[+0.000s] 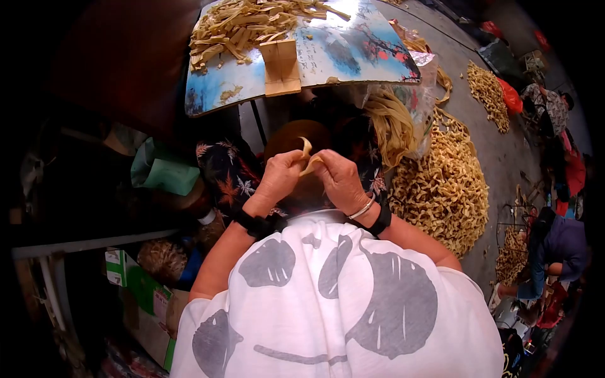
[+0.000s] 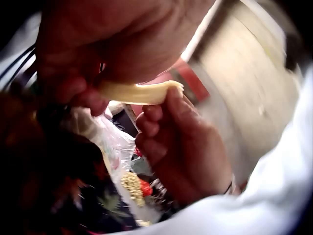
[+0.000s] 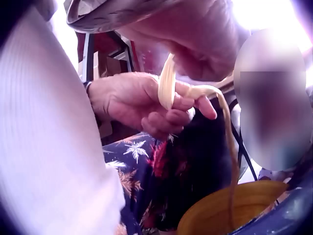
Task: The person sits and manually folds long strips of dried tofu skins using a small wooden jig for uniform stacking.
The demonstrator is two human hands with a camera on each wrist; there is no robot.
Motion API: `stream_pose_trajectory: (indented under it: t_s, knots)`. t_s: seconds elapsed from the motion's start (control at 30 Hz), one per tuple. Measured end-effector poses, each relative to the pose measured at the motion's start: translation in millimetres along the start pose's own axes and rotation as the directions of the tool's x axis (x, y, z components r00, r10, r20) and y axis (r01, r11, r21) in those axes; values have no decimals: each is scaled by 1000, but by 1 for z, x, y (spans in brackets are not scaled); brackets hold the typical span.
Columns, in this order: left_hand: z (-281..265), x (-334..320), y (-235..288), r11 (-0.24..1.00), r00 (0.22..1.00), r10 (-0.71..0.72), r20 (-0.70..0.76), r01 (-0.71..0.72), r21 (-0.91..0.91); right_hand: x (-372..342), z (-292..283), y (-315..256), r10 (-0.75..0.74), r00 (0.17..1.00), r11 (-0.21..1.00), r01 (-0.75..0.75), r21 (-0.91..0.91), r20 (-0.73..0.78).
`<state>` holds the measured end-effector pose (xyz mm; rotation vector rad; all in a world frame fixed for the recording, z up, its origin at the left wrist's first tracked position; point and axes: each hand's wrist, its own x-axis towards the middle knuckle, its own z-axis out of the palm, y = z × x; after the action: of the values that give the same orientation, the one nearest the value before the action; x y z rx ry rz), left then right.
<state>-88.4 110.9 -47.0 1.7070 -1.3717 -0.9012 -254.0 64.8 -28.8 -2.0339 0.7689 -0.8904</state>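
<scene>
Held between both hands, in front of the chest, is a pale yellow, flat, pliable strip (image 1: 307, 146). My left hand (image 1: 282, 178) pinches it between thumb and fingers. The right hand (image 1: 342, 181) grips another part of it close by. In the left wrist view the strip (image 2: 139, 93) spans the gap from one hand to the other, its end between the right hand's (image 2: 188, 152) thumb and fingers. The right wrist view shows the strip (image 3: 167, 83) looped over the left hand (image 3: 132, 95), with a long tail hanging toward a yellow basin (image 3: 205, 210).
A painted table (image 1: 353, 57) ahead carries a heap of yellowish pieces (image 1: 239, 31) and a wooden bracket (image 1: 281, 66). Long strips (image 1: 394, 126) hang beside a plastic bag at right. A large pile of small twisted pieces (image 1: 441, 189) lies on the floor. Other people sit far right.
</scene>
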Motion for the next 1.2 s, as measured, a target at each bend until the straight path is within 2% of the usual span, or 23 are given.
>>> stream_pose_trajectory:
  t_s: [0.03,0.1,0.13,0.2,0.23,0.27,0.33,0.37,0.4,0.43,0.5,0.6,0.63,0.73,0.77,0.83,0.87,0.9,0.97,1.03,1.07,1.17,1.2]
  knots:
    - [0,-2,3,975,996,89,16,-90,203,2,1,4,-29,999,1000,29,-4,-35]
    - [-4,-6,14,784,964,245,100,-258,564,4,7,8,-85,991,996,83,-15,-102]
    - [-8,-8,22,745,962,244,123,-267,611,4,9,6,18,997,990,-8,140,-74]
    - [-8,-10,22,729,942,334,46,-288,620,7,11,6,288,958,915,-274,295,-3]
    - [-8,-12,22,719,926,378,5,-297,629,11,11,7,408,912,843,-396,363,48]
    - [-8,-13,23,717,908,417,-38,-303,628,14,12,13,522,836,706,-535,464,171]
    - [-5,-16,27,707,858,498,-125,-319,632,15,17,15,562,808,686,-575,445,179]
    - [-6,-18,29,685,834,540,-114,-357,636,19,19,17,572,803,685,-581,439,171]
    - [-6,-20,27,682,822,558,-113,-376,627,16,28,27,370,929,866,-336,369,-22]
    - [-3,-19,24,684,818,562,-120,-378,624,17,24,16,277,957,928,-246,279,-80]
    - [-2,-16,22,721,821,538,-190,-332,608,17,22,9,335,942,903,-323,284,5]
    - [-4,-12,21,768,867,446,-221,-244,593,17,19,-4,100,994,988,-93,120,-50]
    - [-6,-15,27,829,900,368,-233,-204,520,17,16,-5,126,992,988,-123,97,-26]
    - [-3,-13,27,939,907,317,-277,-257,230,18,16,7,135,990,989,-133,60,-30]
    - [-2,-15,30,951,913,301,-274,-267,156,16,19,14,187,982,970,-181,160,-18]
    - [0,-18,26,958,917,283,-279,-255,135,12,26,25,272,962,898,-266,351,33]
    - [0,-18,22,961,917,275,-288,-251,115,10,25,27,517,794,537,-591,602,319]
    - [-1,-18,22,965,918,261,-298,-244,94,11,24,23,484,747,314,-635,706,456]
    - [-2,-15,21,981,921,195,-337,-183,70,14,15,20,323,707,97,-686,721,629]
    - [-3,-16,16,992,926,128,-356,-118,50,16,16,20,362,714,155,-680,716,600]
    - [0,-14,9,985,906,172,-388,-162,59,18,16,20,381,720,187,-675,714,580]
    - [-5,-19,19,944,970,-106,-220,29,-328,20,17,9,346,899,747,-437,500,268]
    - [-3,-21,20,921,972,-64,-225,-29,-389,20,15,3,312,930,845,-365,392,194]
